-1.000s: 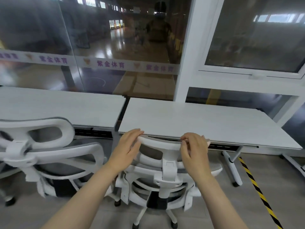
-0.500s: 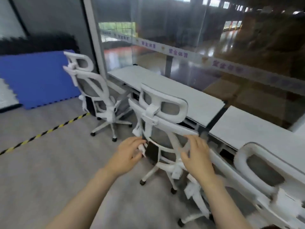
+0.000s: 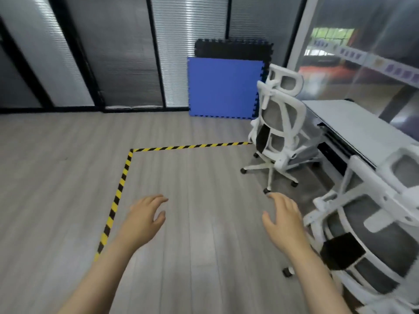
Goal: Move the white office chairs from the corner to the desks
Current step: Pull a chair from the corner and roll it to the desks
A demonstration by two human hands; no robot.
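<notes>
A person's two bare hands reach forward over grey wood-look flooring, the left hand and right hand both loose-fingered and holding nothing. Two white-framed, grey-mesh office chairs show, both on the right-hand side at a long white desk: the far chair stands upright ahead and to the right, well apart from both hands, and the near chair sits just beside the right hand, the closer one. A blue foam mat leans on the far wall by yellow-and-black floor tape.

Both hands off the chair
</notes>
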